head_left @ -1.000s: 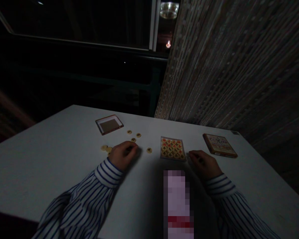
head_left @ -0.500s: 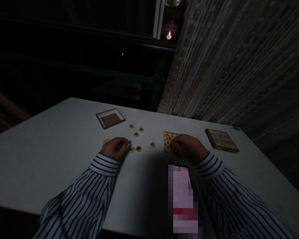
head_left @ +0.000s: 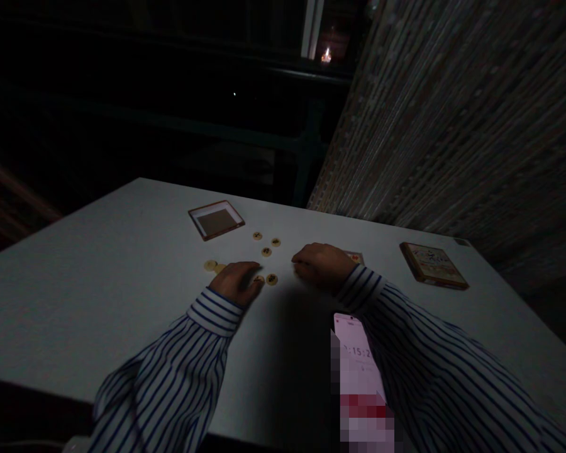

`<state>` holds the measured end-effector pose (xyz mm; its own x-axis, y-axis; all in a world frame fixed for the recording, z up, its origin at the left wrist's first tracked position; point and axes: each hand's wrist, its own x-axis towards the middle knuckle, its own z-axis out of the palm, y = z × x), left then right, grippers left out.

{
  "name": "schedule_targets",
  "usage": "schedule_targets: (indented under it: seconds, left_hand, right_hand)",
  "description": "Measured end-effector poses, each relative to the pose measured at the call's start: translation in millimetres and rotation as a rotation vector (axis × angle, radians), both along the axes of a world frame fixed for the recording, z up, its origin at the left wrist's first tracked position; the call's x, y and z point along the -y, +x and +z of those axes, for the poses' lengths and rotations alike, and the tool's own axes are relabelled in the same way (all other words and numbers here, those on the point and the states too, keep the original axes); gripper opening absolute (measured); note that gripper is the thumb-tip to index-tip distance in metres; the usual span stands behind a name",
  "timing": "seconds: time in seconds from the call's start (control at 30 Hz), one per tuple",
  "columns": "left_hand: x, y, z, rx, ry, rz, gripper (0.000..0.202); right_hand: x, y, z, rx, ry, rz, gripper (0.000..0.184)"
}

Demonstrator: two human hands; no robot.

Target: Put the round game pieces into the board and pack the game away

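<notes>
Head view, dim light; detail is poor. Left hand (head_left: 238,282) lies knuckles-up on the white table (head_left: 99,302), fingers curled under and close together. Its fingertips touch or nearly touch a near pair of discs (head_left: 272,279), which are round, pale and dark-marked. Whether a disc is pinched underneath: cannot tell.

Right hand (head_left: 321,264) also rests knuckles-up on the table, just right of that pair, fingers bent downward and bunched. Anything gripped below is hidden: cannot tell. Hands are near each other, not touching.

Far group of three discs (head_left: 266,251) lies just beyond the gap between the hands. Left pair of discs (head_left: 210,265) sits just left of the left hand, the two touching or overlapping.

Piece tray (head_left: 355,257) is mostly covered by the right wrist; only a corner shows. Empty brown-rimmed box half (head_left: 216,220) lies beyond the discs, toward the far edge. Printed box lid (head_left: 432,265) lies well to the right. Lit phone (head_left: 356,352) lies near the table's near edge, beside the right striped sleeve (head_left: 429,377).
</notes>
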<state>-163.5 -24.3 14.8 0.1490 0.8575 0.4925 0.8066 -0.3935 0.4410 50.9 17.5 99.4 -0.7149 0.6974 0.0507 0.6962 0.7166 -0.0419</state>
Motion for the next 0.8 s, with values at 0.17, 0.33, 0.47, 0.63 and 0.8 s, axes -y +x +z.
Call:
schedule_targets:
  seconds: [0.17, 0.33, 0.47, 0.63, 0.8]
  left_hand:
    - [-2, -2, -7.9, -0.021, -0.037, -0.032, 0.034]
    - [-3, -2, -12.7, -0.060, -0.071, -0.053, 0.037]
    - [-3, -2, -12.5, -0.095, -0.117, -0.035, 0.036]
    - [-3, -2, -12.1, -0.116, -0.127, -0.023, 0.035]
    - [-3, -2, -15.3, -0.112, -0.096, -0.006, 0.033]
  right_hand:
    - [-2, -18, -6.7, 0.099, -0.006, 0.029, 0.028]
    - [-1, -32, -15.0, 0.204, 0.001, 0.077, 0.028]
    - [3, -40, -19.5, 0.233, 0.000, 0.083, 0.028]
    - [5, -46, -25.0, 0.252, -0.013, 0.062, 0.029]
    - [6, -47, -29.3, 0.227, 0.009, 0.073, 0.030]
